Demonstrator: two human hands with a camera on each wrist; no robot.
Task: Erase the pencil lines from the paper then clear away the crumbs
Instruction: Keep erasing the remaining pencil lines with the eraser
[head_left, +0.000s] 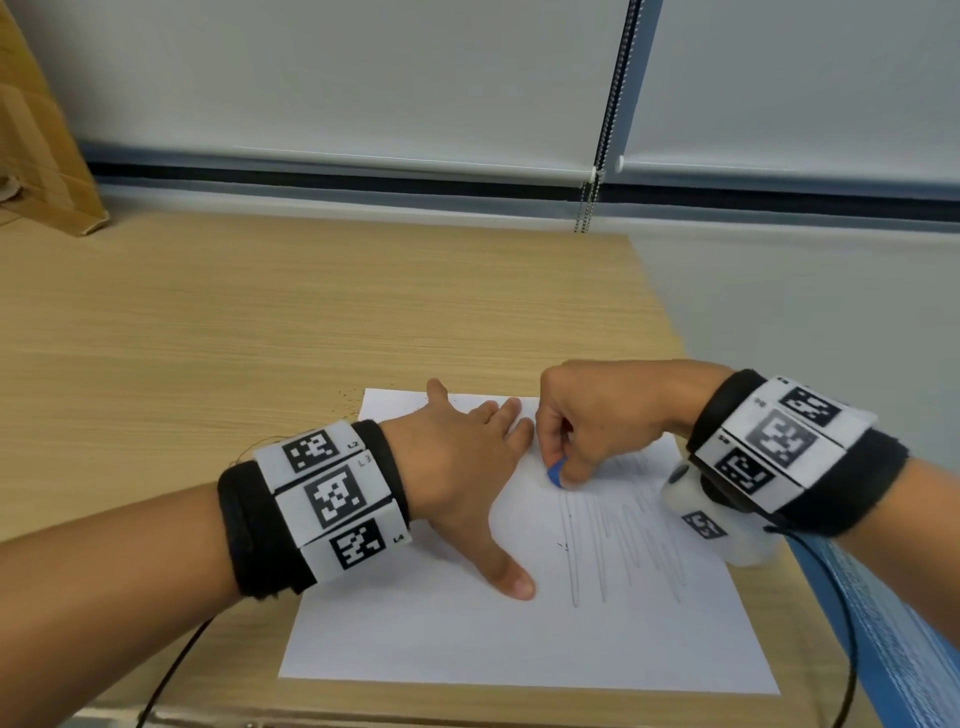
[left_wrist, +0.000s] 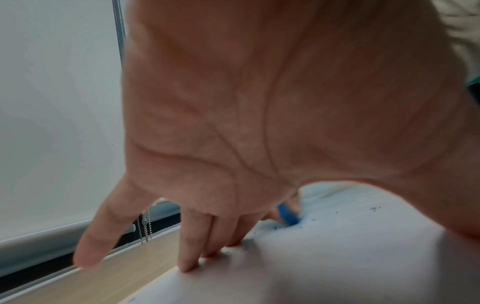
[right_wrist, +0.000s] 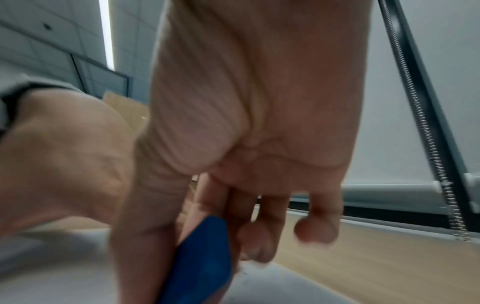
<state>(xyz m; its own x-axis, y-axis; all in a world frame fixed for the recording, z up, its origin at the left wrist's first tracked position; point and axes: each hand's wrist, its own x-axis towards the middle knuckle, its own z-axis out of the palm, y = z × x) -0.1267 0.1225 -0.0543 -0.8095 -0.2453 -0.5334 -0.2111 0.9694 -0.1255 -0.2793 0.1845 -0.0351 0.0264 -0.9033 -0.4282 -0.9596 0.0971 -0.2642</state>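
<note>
Woodgrain desk (head_left: 260, 322): right hand (head_left: 597, 415) pinches blue eraser (head_left: 555, 475).

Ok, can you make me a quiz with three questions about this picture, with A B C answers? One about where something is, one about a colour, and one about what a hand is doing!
1. Where is the sheet of paper?
A. On the wooden table
B. On the floor
C. Taped to the wall

2. What colour is the eraser?
A. Pink
B. Blue
C. Green

3. What is the left hand doing?
A. Holding a pencil
B. Waving in the air
C. Lying on the paper with spread fingers

Answers:
1. A, the paper lies flat near the right edge of the wooden table.
2. B, a blue tip shows between the fingers of the right hand, and the right wrist view shows it blue too.
3. C, the fingers are straight and spread on the sheet, beside the pencil lines.
</note>
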